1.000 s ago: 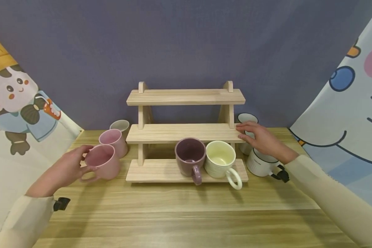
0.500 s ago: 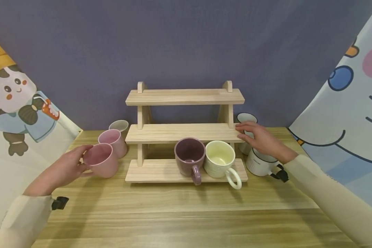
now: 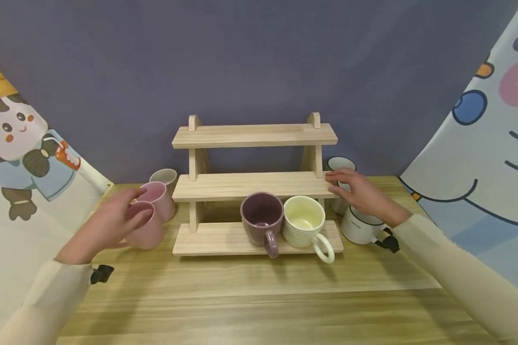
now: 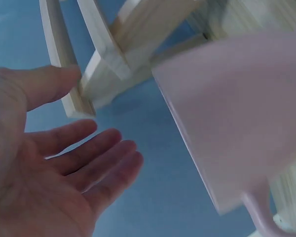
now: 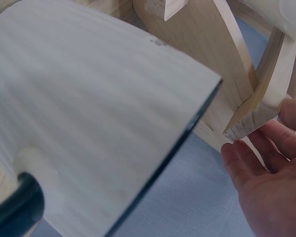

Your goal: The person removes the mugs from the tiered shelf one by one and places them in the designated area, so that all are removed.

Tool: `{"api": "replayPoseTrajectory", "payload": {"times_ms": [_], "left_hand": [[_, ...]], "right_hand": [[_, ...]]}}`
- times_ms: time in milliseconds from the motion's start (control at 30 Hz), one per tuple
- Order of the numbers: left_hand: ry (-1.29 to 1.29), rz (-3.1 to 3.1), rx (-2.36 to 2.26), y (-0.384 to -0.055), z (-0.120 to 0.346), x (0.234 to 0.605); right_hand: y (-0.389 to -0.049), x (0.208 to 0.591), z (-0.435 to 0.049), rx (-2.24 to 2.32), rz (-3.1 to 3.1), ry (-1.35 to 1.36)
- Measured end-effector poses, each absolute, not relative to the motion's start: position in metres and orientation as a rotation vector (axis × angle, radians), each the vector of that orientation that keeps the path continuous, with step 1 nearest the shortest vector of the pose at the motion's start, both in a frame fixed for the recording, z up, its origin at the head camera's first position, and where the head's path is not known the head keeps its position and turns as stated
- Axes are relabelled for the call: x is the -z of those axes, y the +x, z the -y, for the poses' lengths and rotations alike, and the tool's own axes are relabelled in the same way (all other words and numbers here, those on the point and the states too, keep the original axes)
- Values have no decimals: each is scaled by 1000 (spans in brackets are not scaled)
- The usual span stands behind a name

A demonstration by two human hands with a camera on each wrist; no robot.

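My left hand (image 3: 108, 223) hovers over the front pink mug (image 3: 148, 235), its fingers apart from it in the left wrist view. That mug's handle points left. A second pink mug (image 3: 166, 206) stands just behind, partly covered by the hand. My right hand (image 3: 360, 194) holds the right end of the middle board of a three-tier wooden shelf (image 3: 250, 186), thumb at one edge and fingers at the other. On the bottom board sit a purple mug (image 3: 259, 230) and a pale yellow mug (image 3: 300, 235), side by side, handles toward me.
A grey mug (image 3: 166, 177) stands at the back left. Right of the shelf are a white dark-rimmed mug (image 3: 356, 230) with a dark handle and more white mugs (image 3: 338, 164) behind, partly hidden by my right hand. A dark blue cloth wall (image 3: 259, 62) rises behind.
My left hand has let go of the front pink mug and shifted right above it. The view has drifted slightly. My right hand stays at the shelf.
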State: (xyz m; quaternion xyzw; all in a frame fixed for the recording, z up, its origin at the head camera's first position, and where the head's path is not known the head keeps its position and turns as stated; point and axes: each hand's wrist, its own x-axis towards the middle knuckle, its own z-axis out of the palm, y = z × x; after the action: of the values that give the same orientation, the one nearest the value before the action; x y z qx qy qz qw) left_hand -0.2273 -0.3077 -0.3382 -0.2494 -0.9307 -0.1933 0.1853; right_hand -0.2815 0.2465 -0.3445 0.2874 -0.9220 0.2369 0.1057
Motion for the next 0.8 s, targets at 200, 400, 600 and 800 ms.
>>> {"api": "replayPoseTrajectory", "payload": {"times_ms": [200, 400, 600, 800], "left_hand": [[-770, 2543, 582, -237, 283, 341], [-785, 2550, 550, -247, 261, 344], [-855, 2562, 532, -257, 249, 348], [-883, 2527, 509, -262, 246, 351]], "right_hand": [[-281, 344, -247, -698, 2710, 844], [-280, 342, -246, -693, 2736, 854], [-281, 343, -247, -689, 2748, 860], [-281, 341, -246, -634, 2734, 878]]}}
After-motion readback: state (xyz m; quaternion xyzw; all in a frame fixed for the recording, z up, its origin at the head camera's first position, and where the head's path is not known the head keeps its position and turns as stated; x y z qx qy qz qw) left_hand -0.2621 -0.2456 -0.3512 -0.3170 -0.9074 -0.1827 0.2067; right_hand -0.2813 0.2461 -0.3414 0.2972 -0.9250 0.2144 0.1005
